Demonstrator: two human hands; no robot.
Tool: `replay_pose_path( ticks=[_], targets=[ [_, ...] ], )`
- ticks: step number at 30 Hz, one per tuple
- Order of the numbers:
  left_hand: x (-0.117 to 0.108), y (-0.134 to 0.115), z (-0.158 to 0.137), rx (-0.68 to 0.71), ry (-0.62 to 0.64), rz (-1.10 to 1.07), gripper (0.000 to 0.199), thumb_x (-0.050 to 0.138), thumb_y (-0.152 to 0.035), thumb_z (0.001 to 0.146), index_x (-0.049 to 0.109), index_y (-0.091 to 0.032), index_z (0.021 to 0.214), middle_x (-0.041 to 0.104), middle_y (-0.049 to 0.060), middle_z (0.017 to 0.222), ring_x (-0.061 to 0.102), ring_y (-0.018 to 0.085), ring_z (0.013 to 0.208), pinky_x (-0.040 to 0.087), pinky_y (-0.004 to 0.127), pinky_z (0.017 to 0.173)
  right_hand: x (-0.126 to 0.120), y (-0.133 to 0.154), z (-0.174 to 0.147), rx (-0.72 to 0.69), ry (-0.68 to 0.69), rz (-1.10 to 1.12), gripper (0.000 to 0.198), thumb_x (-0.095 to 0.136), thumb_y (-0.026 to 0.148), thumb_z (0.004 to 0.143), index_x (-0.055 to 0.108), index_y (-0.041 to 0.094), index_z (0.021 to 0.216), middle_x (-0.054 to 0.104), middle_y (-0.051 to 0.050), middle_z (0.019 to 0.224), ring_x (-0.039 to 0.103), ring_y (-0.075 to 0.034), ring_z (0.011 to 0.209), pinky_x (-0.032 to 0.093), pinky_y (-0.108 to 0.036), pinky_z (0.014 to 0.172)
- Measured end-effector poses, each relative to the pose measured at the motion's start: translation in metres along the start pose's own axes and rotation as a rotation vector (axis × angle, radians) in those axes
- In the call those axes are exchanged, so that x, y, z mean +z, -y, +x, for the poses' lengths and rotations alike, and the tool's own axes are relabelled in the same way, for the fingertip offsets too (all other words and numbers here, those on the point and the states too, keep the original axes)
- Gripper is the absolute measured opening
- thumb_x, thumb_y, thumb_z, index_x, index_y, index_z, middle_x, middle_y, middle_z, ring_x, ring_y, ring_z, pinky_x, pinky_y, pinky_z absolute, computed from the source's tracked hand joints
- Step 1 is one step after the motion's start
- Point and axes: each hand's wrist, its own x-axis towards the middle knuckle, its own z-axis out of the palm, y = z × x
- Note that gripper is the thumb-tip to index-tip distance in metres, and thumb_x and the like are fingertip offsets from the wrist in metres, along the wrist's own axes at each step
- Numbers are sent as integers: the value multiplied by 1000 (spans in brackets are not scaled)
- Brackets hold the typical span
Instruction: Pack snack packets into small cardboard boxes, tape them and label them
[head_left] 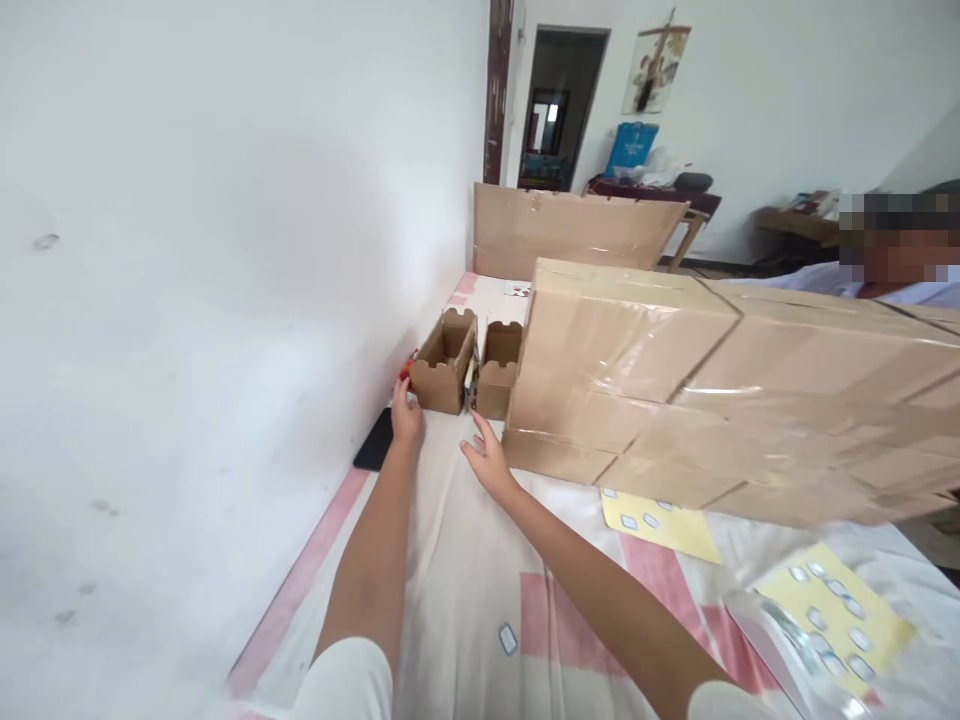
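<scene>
My left hand [406, 412] reaches to the near left corner of an open cardboard box [437, 388], fingers stretched forward. A small red object [407, 368] shows between that box and the wall, right at my left fingertips. My right hand [489, 460] is held with thumb and fingers apart, just in front of a thin, patterned flat item [471, 385]. This item stands upright in the gap between the first box and a second open cardboard box [495, 390]. The boxes' scalloped rims face up; their insides show only in part.
A long wall of taped cartons [622, 370] stands at the right, with a person [810, 278] behind it. A cardboard panel [570, 230] rises at the back. A black flat object [375, 442] lies by the wall [187, 300]. Yellow sheets [667, 525] and a small label [508, 639] lie nearer.
</scene>
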Motion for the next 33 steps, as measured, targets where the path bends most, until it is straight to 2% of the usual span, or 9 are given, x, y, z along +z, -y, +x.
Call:
replay_pose_path(
  ticks=[3,6,9,13,18,22,25,29,33],
  targets=[
    [5,15,5,1,47,127,57,58,-24,95,46,-20,150,37,15,164,38,29,149,36,48,121,44,-35,35,15,-61,16,78,63,38,80,42,21,153,36,-15,164,31,-31,153,32,-56,121],
    [15,26,4,-30,86,258,63,48,-19,96,36,-27,158,27,8,169,36,29,151,41,44,117,63,-64,47,12,-116,15,86,62,36,80,31,20,158,28,-16,167,28,-30,155,31,-55,122],
    [22,35,11,-89,133,364,64,43,-20,97,34,-35,159,23,4,171,53,31,137,49,48,107,63,-83,49,12,-128,19,85,58,33,84,24,21,161,42,-17,158,43,-27,146,37,-51,117],
    [22,44,33,-148,194,440,80,58,-28,90,23,-39,161,18,6,172,65,34,120,57,49,92,58,-90,53,59,-120,68,81,54,30,89,20,22,162,58,-17,140,56,-24,132,41,-48,112],
    [24,50,51,-132,204,457,78,66,-23,83,40,-38,155,36,9,165,66,32,116,56,45,90,59,-86,58,88,-108,133,79,53,29,89,21,27,162,60,-13,138,57,-23,131,46,-43,106],
    [28,52,54,-92,112,383,54,58,-27,91,56,-31,145,56,10,148,66,30,112,54,41,91,59,-82,59,126,-97,117,83,55,31,88,20,26,163,64,-13,129,60,-24,124,46,-45,106],
    [26,52,55,-38,27,295,39,49,-29,96,67,-26,131,67,11,130,65,28,112,51,39,94,59,-80,59,124,-96,110,83,55,33,88,20,25,162,59,-14,136,59,-24,124,45,-45,107],
    [22,49,55,15,-41,187,37,44,-31,99,70,-21,122,71,11,119,63,27,111,48,39,99,58,-77,62,102,-120,68,79,57,35,87,27,32,160,42,-12,155,59,-23,119,49,-44,104],
    [22,49,55,27,-35,111,39,46,-39,99,73,-20,118,73,13,114,60,30,113,43,45,108,56,-77,68,66,-155,31,77,59,37,85,34,36,157,37,-9,156,59,-20,111,53,-42,99]
  ],
)
